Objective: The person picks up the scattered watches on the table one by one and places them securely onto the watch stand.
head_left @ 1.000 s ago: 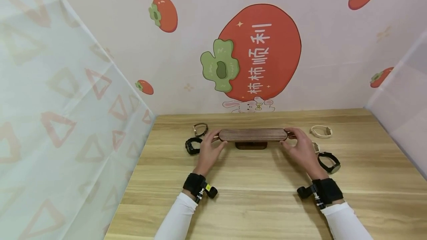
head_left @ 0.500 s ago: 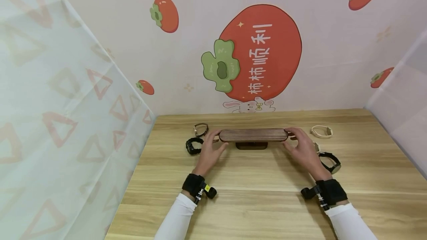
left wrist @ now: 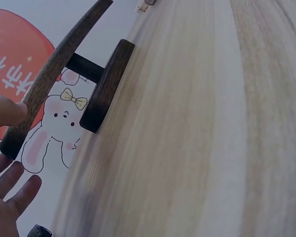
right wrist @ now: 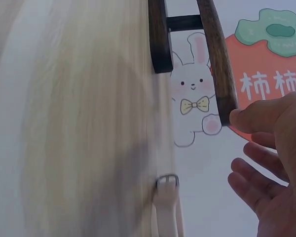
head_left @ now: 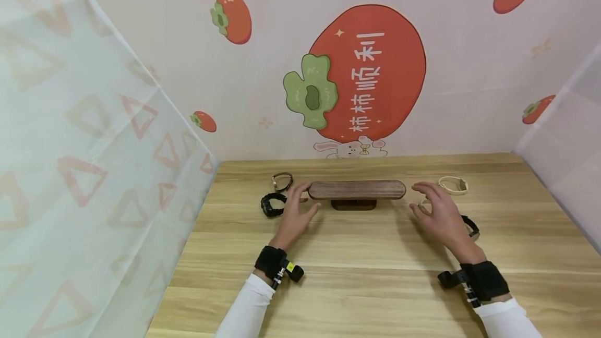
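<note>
A dark wooden watch stand (head_left: 357, 190), a long round-ended bar on a short post and base (head_left: 353, 205), stands upright on the table. My left hand (head_left: 292, 218) is at the bar's left end, fingers spread around it. In the left wrist view its thumb (left wrist: 9, 111) overlaps the bar, while the other fingers extend loosely below. My right hand (head_left: 443, 220) is off the bar's right end, with a gap showing in the head view; its fingers are spread and hold nothing. Under that hand lies a pale-strapped watch (right wrist: 166, 210), partly hidden.
Left of the stand lie a black watch (head_left: 268, 206) and a thin dark-strapped watch (head_left: 276, 184). On the right are a cream-strapped watch (head_left: 463, 185) and a black-strapped watch (head_left: 474, 232), partly covered by my hand. A printed wall cloth (head_left: 263, 93) rises behind the table (head_left: 347, 286).
My right hand has let go of the bar's end and moved right, uncovering part of the pale watch. My left hand has barely moved, its thumb slightly off the bar. The stand has stayed put.
</note>
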### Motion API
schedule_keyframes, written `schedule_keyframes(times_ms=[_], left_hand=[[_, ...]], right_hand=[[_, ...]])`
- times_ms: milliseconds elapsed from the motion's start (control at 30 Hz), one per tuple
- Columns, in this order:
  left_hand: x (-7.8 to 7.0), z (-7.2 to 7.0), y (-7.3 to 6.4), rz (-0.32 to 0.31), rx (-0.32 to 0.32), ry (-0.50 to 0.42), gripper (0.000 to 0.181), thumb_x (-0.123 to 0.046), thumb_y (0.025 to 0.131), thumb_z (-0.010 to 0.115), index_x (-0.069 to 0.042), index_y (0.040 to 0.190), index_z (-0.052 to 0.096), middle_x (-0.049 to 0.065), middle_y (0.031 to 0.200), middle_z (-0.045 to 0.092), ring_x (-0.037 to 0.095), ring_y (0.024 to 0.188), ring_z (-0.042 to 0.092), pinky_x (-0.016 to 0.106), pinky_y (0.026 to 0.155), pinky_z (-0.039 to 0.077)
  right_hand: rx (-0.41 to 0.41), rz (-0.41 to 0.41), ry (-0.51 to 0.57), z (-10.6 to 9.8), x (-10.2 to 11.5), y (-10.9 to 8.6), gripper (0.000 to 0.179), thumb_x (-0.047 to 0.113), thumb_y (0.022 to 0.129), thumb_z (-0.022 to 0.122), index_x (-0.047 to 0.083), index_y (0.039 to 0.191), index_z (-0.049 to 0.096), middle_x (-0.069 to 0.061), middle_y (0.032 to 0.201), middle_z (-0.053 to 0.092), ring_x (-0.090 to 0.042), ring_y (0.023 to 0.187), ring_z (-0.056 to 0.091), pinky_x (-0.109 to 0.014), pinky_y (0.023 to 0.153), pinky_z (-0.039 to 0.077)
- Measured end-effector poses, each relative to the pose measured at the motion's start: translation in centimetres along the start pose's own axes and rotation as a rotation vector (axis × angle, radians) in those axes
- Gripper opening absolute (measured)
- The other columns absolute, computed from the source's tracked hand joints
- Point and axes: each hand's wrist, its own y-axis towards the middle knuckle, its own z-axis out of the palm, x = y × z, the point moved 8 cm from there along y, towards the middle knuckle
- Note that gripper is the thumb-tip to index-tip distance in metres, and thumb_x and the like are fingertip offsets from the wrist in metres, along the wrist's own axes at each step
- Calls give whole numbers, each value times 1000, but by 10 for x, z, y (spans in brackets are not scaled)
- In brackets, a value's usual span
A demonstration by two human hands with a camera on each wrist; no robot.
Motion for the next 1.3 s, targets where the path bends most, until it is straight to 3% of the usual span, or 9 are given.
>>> schedule_keyframes(times_ms=[167, 333, 600, 700, 867, 1033, 1167, 1300], left_hand=[[-1, 0, 1, 15, -3, 3, 64, -15, 100, 77, -6, 157, 48, 26, 161, 39, 36, 145, 49, 51, 110, 55], [-3, -2, 0, 41, -8, -1, 63, -11, 100, 76, -4, 156, 48, 28, 159, 40, 36, 144, 50, 50, 108, 56], [-5, -6, -3, 67, -33, -20, 60, -4, 101, 73, -6, 156, 50, 25, 158, 43, 38, 142, 50, 55, 106, 57], [-4, -7, -5, 64, -46, -22, 59, -1, 100, 72, -7, 155, 51, 24, 157, 43, 37, 141, 51, 54, 106, 57], [-6, -12, -9, 97, -99, -26, 58, 7, 97, 70, -4, 152, 54, 26, 155, 47, 37, 138, 53, 53, 104, 58], [-8, -16, -14, 131, -144, -42, 54, 12, 98, 65, -3, 149, 57, 24, 151, 51, 36, 134, 55, 53, 101, 58], [-9, -18, -16, 149, -166, -50, 52, 14, 98, 62, -2, 147, 59, 21, 148, 54, 35, 132, 57, 53, 99, 58], [-11, -19, -17, 181, -189, -44, 49, 16, 97, 62, 0, 143, 61, 21, 145, 57, 35, 129, 59, 49, 95, 60]], right_hand=[[3, -29, -40, -14, -3, -9, 50, -5, 84, 85, -5, 130, 66, -26, 130, 64, -49, 124, 57, -63, 101, 48], [10, -52, -73, -27, -13, -21, 50, -8, 79, 85, -2, 126, 68, -27, 132, 64, -49, 124, 56, -61, 96, 48], [31, -59, -124, -39, -32, -40, 47, -14, 76, 76, 2, 120, 72, -19, 118, 72, -36, 107, 61, -40, 87, 44], [49, -59, -141, -42, -38, -47, 47, -15, 74, 73, 3, 118, 74, -18, 116, 74, -36, 103, 62, -40, 86, 44], [96, -19, -165, -45, -48, -58, 42, -13, 76, 71, 4, 114, 76, -19, 115, 74, -38, 104, 60, -52, 85, 47], [132, 20, -175, -48, -57, -64, 36, -5, 79, 74, 7, 113, 76, -19, 117, 73, -38, 109, 58, -55, 83, 48], [157, 56, -162, -52, -64, -68, 34, -4, 82, 74, 10, 113, 77, -18, 120, 71, -38, 112, 57, -48, 81, 47], [165, 55, -172, -55, -67, -72, 44, -10, 74, 68, 13, 109, 78, -14, 118, 72, -35, 112, 58, -41, 81, 43]])
